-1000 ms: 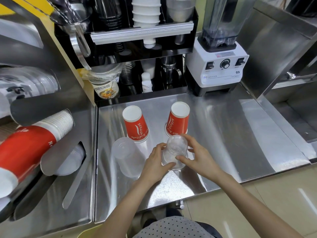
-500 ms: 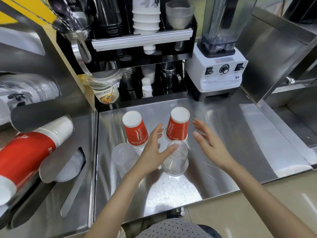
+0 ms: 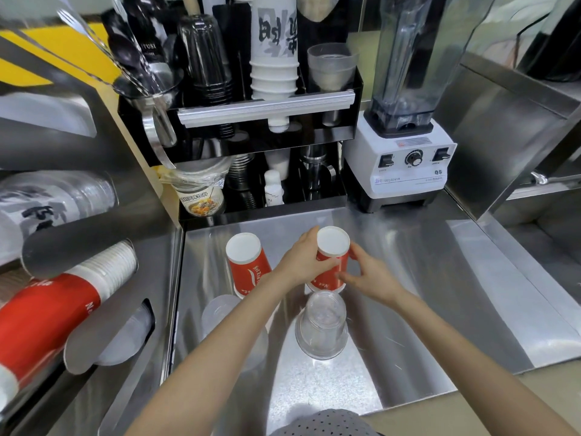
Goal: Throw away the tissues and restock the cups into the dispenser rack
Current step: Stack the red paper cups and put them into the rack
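Two upside-down red paper cups stand on the steel counter (image 3: 440, 294). My left hand (image 3: 301, 262) and my right hand (image 3: 367, 275) both clasp the right red cup (image 3: 331, 247) from either side. The left red cup (image 3: 246, 265) stands free beside it. An inverted clear plastic cup (image 3: 322, 325) sits just in front of my hands. Another clear cup (image 3: 220, 313) is partly hidden behind my left forearm. The steel dispenser rack (image 3: 81, 228) on the left holds a row of red cups (image 3: 47, 313) and clear cups (image 3: 56, 202). No tissues are in view.
A black shelf (image 3: 264, 108) at the back holds stacked white cups, dark tumblers and utensils. A white blender (image 3: 405, 162) stands at the back right. A wrapped snack cup (image 3: 199, 196) sits under the shelf. A steel sink area (image 3: 540, 215) borders the right.
Both hands let go of the clear cup, which now stands on the counter, and moved back to close on the right red cup.
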`<state>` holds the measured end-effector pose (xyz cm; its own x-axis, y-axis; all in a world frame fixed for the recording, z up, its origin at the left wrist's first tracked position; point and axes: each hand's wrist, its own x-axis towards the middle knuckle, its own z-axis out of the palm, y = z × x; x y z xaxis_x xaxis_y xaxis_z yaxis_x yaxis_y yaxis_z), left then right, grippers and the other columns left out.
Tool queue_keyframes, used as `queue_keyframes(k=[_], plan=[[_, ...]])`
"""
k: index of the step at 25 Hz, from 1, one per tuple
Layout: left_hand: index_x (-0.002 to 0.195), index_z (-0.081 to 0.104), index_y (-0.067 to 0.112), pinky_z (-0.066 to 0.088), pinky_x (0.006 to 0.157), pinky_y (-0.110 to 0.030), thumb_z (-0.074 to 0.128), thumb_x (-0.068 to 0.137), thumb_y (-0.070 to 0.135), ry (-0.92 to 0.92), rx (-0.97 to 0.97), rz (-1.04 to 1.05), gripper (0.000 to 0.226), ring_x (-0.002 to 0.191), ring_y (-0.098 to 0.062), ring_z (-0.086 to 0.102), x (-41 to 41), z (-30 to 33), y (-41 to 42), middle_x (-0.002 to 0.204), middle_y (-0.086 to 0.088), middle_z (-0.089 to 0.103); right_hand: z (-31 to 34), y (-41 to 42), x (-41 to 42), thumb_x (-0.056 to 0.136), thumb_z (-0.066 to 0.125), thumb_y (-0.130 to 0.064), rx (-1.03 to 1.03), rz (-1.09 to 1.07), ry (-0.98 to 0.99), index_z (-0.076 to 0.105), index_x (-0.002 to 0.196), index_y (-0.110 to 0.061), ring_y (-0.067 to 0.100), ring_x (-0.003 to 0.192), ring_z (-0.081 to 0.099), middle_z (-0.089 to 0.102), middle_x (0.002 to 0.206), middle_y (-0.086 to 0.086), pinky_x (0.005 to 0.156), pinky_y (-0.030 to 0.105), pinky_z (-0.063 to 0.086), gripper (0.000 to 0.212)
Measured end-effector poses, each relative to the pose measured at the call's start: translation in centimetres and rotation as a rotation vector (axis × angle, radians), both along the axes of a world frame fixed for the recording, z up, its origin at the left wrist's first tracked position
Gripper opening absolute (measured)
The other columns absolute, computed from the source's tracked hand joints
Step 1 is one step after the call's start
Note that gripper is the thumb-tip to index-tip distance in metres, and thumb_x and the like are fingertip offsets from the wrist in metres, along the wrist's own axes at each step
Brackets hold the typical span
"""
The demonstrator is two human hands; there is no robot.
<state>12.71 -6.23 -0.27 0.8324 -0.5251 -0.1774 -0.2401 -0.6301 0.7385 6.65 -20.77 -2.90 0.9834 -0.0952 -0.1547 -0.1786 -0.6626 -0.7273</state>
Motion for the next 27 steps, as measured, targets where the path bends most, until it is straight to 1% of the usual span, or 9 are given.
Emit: queue_keyframes(k=[2,6,8,11,14,17,21,25,27], plan=[[0.132,0.034,0.016,0.038,0.101,-0.037,0.067,0.077,0.029,-0.016,-0.038,0.013,0.065,0.124,-0.024,0.044,0.3,0.2,0.0,0.135,-0.008,0.045,0.2,0.0,0.3,0.08,0.064,-0.016,0.012,-0.01,-0.019,0.03,0.138,-0.02,0.022,0.124,0.048,0.053,0.134,0.004,0.092,0.02,0.033,0.068],[0.129,0.037,0.019,0.041,0.1,-0.037,0.067,0.077,0.03,-0.075,-0.081,0.012,0.061,0.119,-0.021,0.048,0.7,3.1,1.1,0.131,-0.004,0.051,2.5,0.1,1.1,0.08,0.064,-0.016,0.036,0.031,-0.115,0.032,0.137,-0.021,0.017,0.122,0.05,0.055,0.131,0.003,0.098,0.025,0.036,0.065],[0.129,0.038,0.019,0.04,0.099,-0.034,0.067,0.077,0.03,-0.181,-0.117,0.003,0.06,0.119,-0.019,0.048,0.9,5.7,2.2,0.13,-0.003,0.051,4.9,0.7,1.7,0.08,0.064,-0.018,0.033,0.08,-0.206,0.034,0.136,-0.023,0.009,0.116,0.051,0.057,0.125,-0.002,0.095,0.02,0.035,0.063],[0.129,0.038,0.024,0.039,0.097,-0.031,0.068,0.076,0.034,-0.309,-0.176,0.033,0.061,0.117,-0.014,0.047,1.0,10.0,5.0,0.13,0.002,0.05,9.1,2.3,2.8,0.082,0.061,-0.016,0.072,0.167,-0.342,0.036,0.134,-0.024,-0.008,0.103,0.048,0.054,0.114,-0.013,0.088,0.005,0.035,0.058],[0.128,0.038,0.03,0.037,0.09,-0.019,0.068,0.074,0.038,-0.401,-0.2,0.066,0.062,0.112,-0.005,0.045,0.8,13.2,8.3,0.125,0.012,0.049,12.4,4.3,3.8,0.089,0.049,-0.012,0.125,0.266,-0.386,0.037,0.134,-0.024,-0.001,0.108,0.052,0.054,0.117,-0.012,0.091,0.006,0.039,0.048],[0.126,0.037,0.037,0.031,0.077,-0.007,0.066,0.072,0.044,-0.432,-0.165,0.145,0.062,0.106,0.0,0.043,0.3,14.1,11.1,0.119,0.019,0.045,13.8,6.6,4.7,0.092,0.04,-0.008,0.144,0.36,-0.373,0.037,0.134,-0.021,0.005,0.111,0.052,0.055,0.122,-0.005,0.089,0.001,0.039,0.044],[0.119,0.038,0.043,0.037,0.07,-0.005,0.068,0.072,0.042,-0.331,-0.183,0.213,0.055,0.097,0.01,0.048,-0.4,12.1,13.6,0.114,0.023,0.047,12.3,9.1,5.4,0.092,0.036,-0.003,0.106,0.457,-0.294,0.037,0.134,-0.017,0.017,0.119,0.053,0.056,0.131,0.006,0.103,0.026,0.039,0.043],[0.118,0.04,0.04,0.039,0.071,-0.005,0.07,0.073,0.035,-0.197,-0.197,0.276,0.055,0.094,0.008,0.05,-0.6,8.5,14.7,0.109,0.023,0.049,9.1,10.4,6.3,0.091,0.037,-0.003,0.075,0.502,-0.181,0.039,0.132,-0.015,0.02,0.12,0.052,0.055,0.132,0.007,0.102,0.031,0.04,0.042],[0.114,0.039,0.041,0.041,0.067,0.0,0.07,0.073,0.033,-0.134,-0.199,0.3,0.052,0.089,0.013,0.049,-0.5,6.7,14.9,0.103,0.029,0.049,7.3,10.8,6.8,0.091,0.036,-0.003,0.071,0.515,-0.109,0.037,0.133,-0.014,0.023,0.121,0.051,0.053,0.134,0.007,0.103,0.033,0.04,0.043]])
